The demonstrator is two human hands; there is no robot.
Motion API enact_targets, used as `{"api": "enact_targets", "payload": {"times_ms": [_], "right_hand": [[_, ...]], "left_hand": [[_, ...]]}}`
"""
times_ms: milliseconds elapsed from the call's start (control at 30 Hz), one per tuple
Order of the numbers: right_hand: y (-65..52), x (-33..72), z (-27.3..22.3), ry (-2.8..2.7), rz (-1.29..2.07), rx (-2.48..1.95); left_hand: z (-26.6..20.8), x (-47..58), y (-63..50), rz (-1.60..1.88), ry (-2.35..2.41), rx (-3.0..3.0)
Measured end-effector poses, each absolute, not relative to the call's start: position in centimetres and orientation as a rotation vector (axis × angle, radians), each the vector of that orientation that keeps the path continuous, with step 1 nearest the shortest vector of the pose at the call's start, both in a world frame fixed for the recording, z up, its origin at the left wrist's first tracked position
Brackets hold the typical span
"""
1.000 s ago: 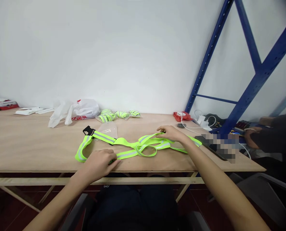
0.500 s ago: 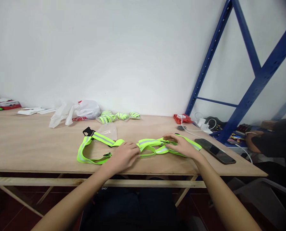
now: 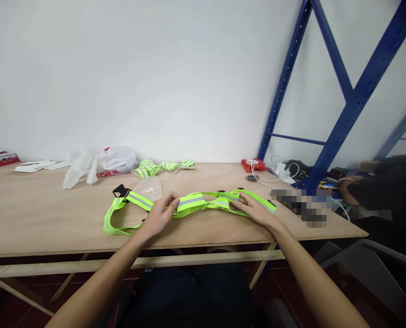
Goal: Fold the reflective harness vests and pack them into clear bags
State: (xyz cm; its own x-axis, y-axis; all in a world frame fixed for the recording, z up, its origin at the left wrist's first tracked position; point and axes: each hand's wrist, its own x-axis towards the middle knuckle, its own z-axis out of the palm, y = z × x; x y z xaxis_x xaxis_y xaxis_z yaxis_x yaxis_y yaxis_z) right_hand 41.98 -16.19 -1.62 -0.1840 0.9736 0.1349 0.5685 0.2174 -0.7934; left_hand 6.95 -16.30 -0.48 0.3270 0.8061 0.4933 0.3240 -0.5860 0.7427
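A neon yellow-green reflective strap harness (image 3: 192, 201) with grey stripes lies stretched along the front of the wooden table. My left hand (image 3: 161, 213) pinches a strap near its middle between thumb and fingers. Towards the right end, my right hand (image 3: 251, 207) is closed on the bundled straps, thumb below and fingers above. A black buckle (image 3: 121, 191) sits at the harness's left end, where one strap forms a loop on the table. Small black sliders show along the straps on the right.
Behind the harness lie a clear plastic bag (image 3: 149, 187) and several packed reflective bundles (image 3: 147, 169). A white plastic bag (image 3: 119, 159) stands farther left. On the right are a blue metal rack (image 3: 339, 118), a white cable (image 3: 257, 176), a blurred-out patch and another person's arm (image 3: 348, 191).
My left hand has moved left and up, now pinching the strap, which is straighter between the hands. My right hand has closed further on the straps. The view has shifted slightly right.
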Motion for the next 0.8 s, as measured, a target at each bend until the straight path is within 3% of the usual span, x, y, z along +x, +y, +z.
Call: {"api": "enact_targets", "payload": {"times_ms": [400,800], "right_hand": [[-17.7,42.6,-2.4,-1.942,0.739,-1.321],[-18.1,44.1,-2.0,-1.635,0.887,-1.24]], "left_hand": [[0.1,6.5,-16.4,1.341,0.792,1.55],[1.6,4.7,-15.9,1.346,0.756,1.306]]}}
